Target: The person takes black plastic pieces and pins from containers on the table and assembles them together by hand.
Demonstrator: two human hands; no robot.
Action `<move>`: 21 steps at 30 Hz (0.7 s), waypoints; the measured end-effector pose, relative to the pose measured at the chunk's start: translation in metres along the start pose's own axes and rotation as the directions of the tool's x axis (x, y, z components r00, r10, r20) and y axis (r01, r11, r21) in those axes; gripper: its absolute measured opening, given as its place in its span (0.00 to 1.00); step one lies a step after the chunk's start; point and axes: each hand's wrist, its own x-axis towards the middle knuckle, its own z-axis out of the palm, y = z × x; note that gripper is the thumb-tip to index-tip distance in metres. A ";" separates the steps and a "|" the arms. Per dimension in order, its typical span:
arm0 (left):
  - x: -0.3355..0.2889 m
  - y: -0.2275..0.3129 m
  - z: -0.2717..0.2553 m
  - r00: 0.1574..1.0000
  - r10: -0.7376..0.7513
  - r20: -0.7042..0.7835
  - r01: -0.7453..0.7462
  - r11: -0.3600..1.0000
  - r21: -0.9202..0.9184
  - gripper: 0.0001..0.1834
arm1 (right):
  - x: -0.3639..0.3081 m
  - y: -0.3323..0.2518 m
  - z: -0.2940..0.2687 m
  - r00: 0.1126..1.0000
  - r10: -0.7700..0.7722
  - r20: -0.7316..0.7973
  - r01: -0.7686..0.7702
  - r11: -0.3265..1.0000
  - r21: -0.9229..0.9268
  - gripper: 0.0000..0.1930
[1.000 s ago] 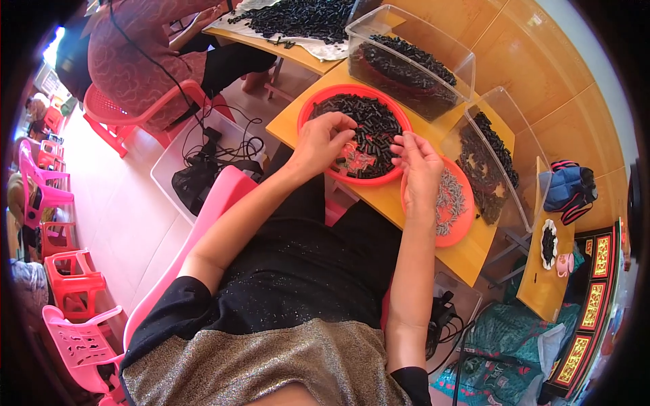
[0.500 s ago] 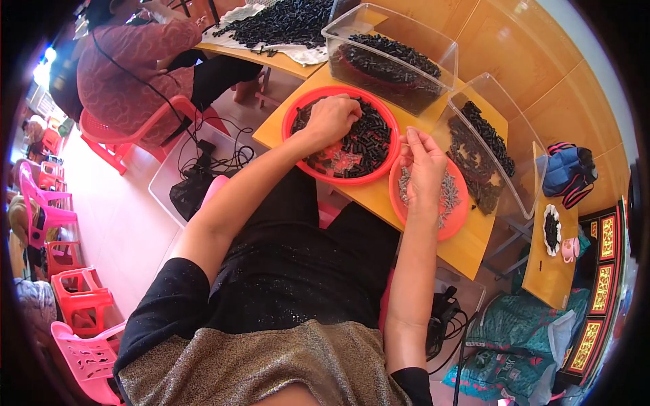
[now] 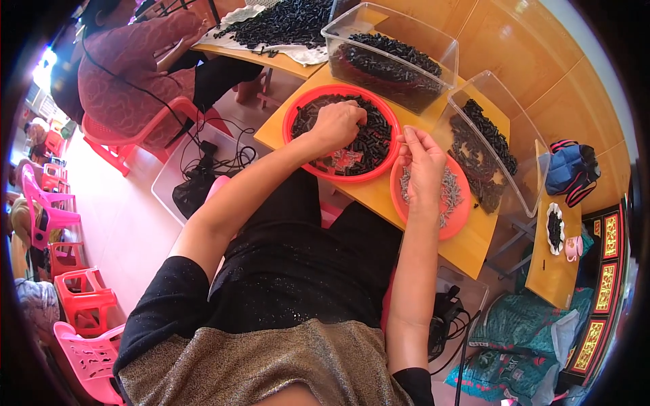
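Note:
A round red basin [image 3: 347, 178] stands on the yellow table, holding many short black tube-like pieces [image 3: 371, 143] and some small grey pieces at its near side. My left hand [image 3: 337, 126] reaches into it with fingers curled down at the black pieces; whether a piece is between the fingertips is hidden. To the basin's right lies a red-orange plate [image 3: 455, 230] with many small grey screw-like pieces [image 3: 449, 197]. Above that plate, close to the basin's rim, my right hand [image 3: 425, 166] is closed, thumb and fingers pinched; anything in the pinch is too small to make out.
Behind the basin stands a clear bin [image 3: 389, 74] of black pieces; another clear bin [image 3: 504, 145] leans at the right. A seated person [image 3: 135, 74] is at the left by a table with a black heap [image 3: 284, 27]. Cables [image 3: 223, 149] hang beside my left leg.
My left hand has shifted slightly to the right and nearer the middle of the basin. My right hand stays pinched in nearly the same place. The seated person's arm has moved.

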 end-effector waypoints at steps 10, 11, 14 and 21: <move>-0.018 0.014 -0.016 0.971 0.186 0.151 -0.172 0.980 -0.102 0.05 | -0.006 -0.004 0.006 1.000 0.026 0.013 -0.026 0.999 -0.031 0.09; -0.017 0.015 -0.015 0.969 0.164 0.186 -0.157 0.986 -0.055 0.06 | -0.007 -0.004 0.007 0.999 0.030 0.021 -0.029 0.999 -0.032 0.09; -0.017 0.013 -0.009 0.971 0.126 0.204 -0.131 0.991 0.013 0.06 | -0.007 -0.002 0.011 0.999 0.039 0.030 -0.038 0.998 -0.053 0.09; -0.018 0.008 -0.010 0.974 0.161 0.160 -0.160 0.987 -0.017 0.07 | -0.007 0.026 0.010 0.978 -0.190 0.090 0.210 0.881 -0.424 0.10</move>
